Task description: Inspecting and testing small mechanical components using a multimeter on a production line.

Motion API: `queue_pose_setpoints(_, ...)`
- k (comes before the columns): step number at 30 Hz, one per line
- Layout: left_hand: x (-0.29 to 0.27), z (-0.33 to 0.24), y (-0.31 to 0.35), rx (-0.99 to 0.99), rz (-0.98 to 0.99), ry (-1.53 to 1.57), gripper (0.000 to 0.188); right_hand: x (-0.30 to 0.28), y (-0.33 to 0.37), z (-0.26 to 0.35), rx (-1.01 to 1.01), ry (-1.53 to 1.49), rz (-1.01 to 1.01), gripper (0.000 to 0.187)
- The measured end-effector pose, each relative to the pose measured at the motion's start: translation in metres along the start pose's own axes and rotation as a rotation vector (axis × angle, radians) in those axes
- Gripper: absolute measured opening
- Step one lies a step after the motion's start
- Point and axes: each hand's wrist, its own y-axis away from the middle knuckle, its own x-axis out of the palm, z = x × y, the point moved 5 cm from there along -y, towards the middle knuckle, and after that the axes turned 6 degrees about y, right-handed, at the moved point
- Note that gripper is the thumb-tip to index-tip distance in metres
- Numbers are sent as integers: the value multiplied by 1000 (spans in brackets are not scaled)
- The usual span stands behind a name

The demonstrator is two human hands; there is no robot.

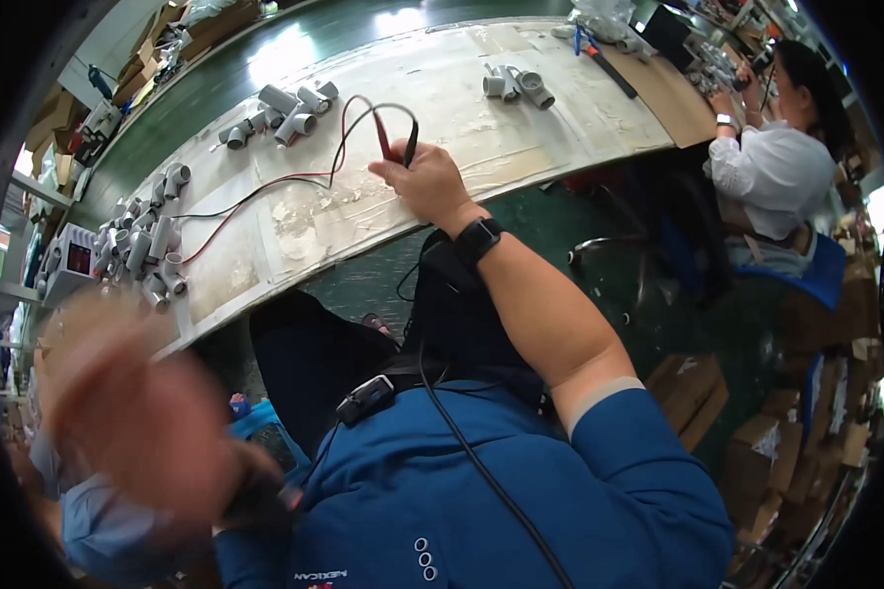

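My right hand [429, 184], with a dark watch on the wrist, is closed over the table's near edge. It holds a pair of test leads, a red lead [382, 135] and a black lead [412, 143], their ends standing up from the fingers. Their thin wires loop left across the table toward a heap of grey T-shaped pipe pieces [164, 239]. My left hand [142, 422] is raised close to the camera at lower left, smeared by motion. Its fingers cannot be made out, nor whether anything is in them.
More grey pipe pieces lie in a far cluster [295, 126] and a right cluster [535, 90]. A grey box-shaped device with a red display [77, 259] stands at far left. Pliers [587, 44] lie near cardboard [658, 98]. A co-worker in white [771, 172] sits at right.
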Motion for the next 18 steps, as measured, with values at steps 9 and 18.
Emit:
queue_pose_setpoints(9, 143, 112, -17, -507, 146, 487, 19, -4, 16, 18, 337, -373, 169, 22)
queue_pose_setpoints(18, 145, 118, -14, -617, 243, 648, 18, 12, 28, 34, 240, -466, 100, 18)
